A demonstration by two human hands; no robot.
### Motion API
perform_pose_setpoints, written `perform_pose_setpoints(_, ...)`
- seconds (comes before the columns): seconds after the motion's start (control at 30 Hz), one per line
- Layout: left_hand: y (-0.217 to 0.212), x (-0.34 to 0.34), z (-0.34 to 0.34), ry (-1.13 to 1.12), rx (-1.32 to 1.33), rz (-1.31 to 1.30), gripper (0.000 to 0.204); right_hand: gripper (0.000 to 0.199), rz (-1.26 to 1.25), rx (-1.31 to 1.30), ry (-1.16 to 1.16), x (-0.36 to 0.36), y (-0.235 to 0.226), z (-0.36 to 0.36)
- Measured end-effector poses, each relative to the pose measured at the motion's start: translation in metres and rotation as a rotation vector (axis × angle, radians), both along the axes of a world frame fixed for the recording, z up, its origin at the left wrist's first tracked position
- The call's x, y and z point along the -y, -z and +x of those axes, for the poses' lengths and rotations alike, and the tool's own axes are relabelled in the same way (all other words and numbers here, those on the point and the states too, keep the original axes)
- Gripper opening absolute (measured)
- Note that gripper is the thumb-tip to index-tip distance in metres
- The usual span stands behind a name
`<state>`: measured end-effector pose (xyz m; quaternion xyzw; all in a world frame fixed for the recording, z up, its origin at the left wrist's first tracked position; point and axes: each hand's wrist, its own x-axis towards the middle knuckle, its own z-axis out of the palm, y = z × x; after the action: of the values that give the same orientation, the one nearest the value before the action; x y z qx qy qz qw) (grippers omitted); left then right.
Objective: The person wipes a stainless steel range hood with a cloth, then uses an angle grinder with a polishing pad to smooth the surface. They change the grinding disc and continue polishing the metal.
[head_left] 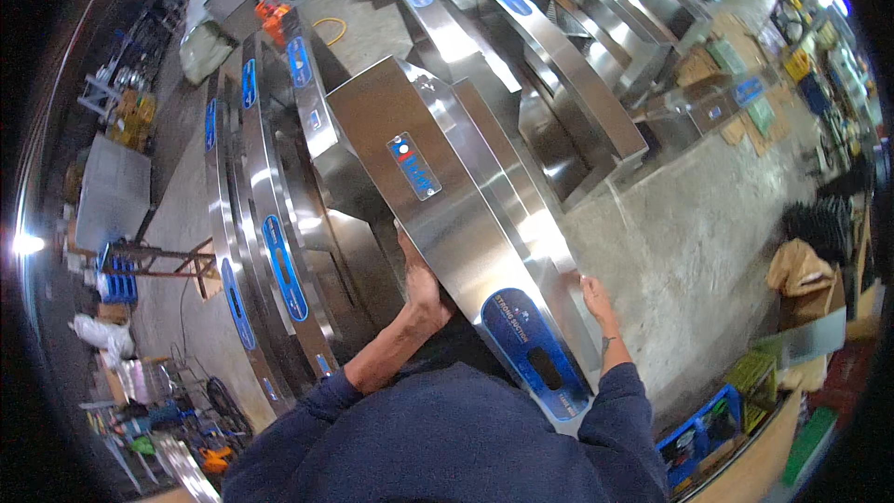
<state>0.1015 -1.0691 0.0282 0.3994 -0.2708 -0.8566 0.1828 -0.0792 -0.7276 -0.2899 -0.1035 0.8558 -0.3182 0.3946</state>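
A stainless-steel range hood slants across the middle, right in front of my body. It carries a small logo plate and a blue oval control panel at its near end. My left hand grips its left edge from below, the fingertips partly hidden beneath the steel. On the opposite side, my right hand holds the right edge near the panel, fingers curled against the metal. Whether the hood rests on anything is hidden by its own body.
More steel hoods with blue panels stand close on my left. Others line the floor ahead and to the right. A blue crate and cardboard lie at the right. Power tools and cables clutter the lower left.
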Motion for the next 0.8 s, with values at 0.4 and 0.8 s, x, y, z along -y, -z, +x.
perform_pose_setpoints(0.4,0.027,0.118,-0.038,0.049,-0.096,0.003,0.098,0.078,0.01,0.054,0.22,0.108,0.033,-0.033)
perform_pose_setpoints(0.8,0.1,0.372,-0.12,-0.019,-0.167,0.17,0.07,0.074,0.096,0.093,0.386,0.297,0.019,-0.068)
